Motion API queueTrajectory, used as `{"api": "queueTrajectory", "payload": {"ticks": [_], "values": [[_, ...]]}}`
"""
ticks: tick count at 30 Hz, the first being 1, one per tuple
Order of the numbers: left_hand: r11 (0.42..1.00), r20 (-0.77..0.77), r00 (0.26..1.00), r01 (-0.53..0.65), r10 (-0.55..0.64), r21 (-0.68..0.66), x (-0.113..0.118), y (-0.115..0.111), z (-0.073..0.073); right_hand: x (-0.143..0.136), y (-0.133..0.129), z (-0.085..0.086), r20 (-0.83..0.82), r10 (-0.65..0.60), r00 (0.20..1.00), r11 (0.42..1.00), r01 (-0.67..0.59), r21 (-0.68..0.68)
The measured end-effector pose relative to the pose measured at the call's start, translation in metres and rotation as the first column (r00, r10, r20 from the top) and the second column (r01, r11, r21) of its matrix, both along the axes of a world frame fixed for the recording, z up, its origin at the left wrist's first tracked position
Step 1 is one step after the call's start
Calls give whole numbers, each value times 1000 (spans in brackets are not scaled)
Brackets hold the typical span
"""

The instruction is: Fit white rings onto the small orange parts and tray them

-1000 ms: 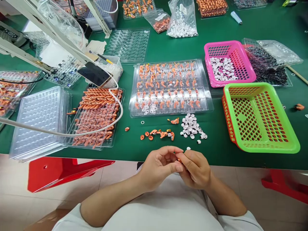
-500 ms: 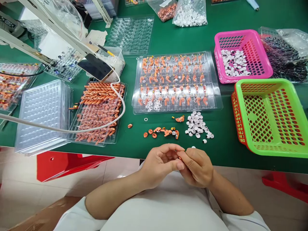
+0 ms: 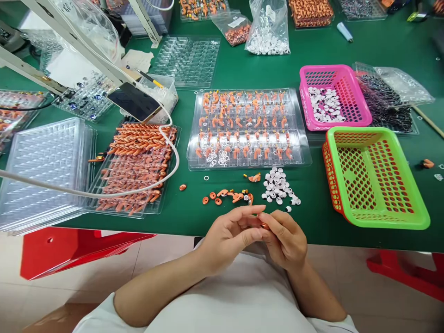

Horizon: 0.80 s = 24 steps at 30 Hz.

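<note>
In front of my body, at the near table edge, my two hands meet. Between the fingertips of my right hand (image 3: 286,238) is a small shiny orange part (image 3: 264,226), mostly covered by fingers. My left hand (image 3: 229,240) curves around from the other side, thumb and fingertips at the same part. Just beyond my hands lie loose orange curved pieces (image 3: 237,198), round orange caps (image 3: 205,200) and a pile of white discs (image 3: 277,185). Farther off, a clear compartment tray (image 3: 301,150) carries rows of orange pieces and some white rings.
Right of centre are a pink basket (image 3: 364,115) with white discs and a green basket (image 3: 412,222) nested in a red one. A tray of orange parts (image 3: 135,171), stacked clear trays (image 3: 45,157), a phone (image 3: 133,101) and a white cable (image 3: 178,159) occupy the left.
The camera view has shifted, showing more of the far table. My hands stay together; the right fingers have turned slightly and more of the orange part shows between them.
</note>
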<state>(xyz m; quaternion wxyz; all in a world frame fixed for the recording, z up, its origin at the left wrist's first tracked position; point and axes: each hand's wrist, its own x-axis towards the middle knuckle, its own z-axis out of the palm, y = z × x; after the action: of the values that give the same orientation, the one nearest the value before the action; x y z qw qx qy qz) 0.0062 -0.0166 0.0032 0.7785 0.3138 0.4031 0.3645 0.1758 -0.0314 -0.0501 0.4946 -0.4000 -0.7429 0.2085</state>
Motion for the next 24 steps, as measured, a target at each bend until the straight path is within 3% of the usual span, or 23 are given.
{"api": "queueTrajectory", "payload": {"ticks": [8, 15, 24], "values": [[993, 35, 998, -48, 52, -110, 3, 8, -7, 3, -3, -5, -94, 20, 995, 993, -31, -111], [988, -58, 998, -25, 16, -155, 2, 11, -10, 3, -6, -7, -147, 55, 988, 987, -75, -139], [989, -167, 984, -77, 55, -129, 3, 10, -7, 6, -1, 3, 13, 22, 1000, 1000, -22, 2]]}}
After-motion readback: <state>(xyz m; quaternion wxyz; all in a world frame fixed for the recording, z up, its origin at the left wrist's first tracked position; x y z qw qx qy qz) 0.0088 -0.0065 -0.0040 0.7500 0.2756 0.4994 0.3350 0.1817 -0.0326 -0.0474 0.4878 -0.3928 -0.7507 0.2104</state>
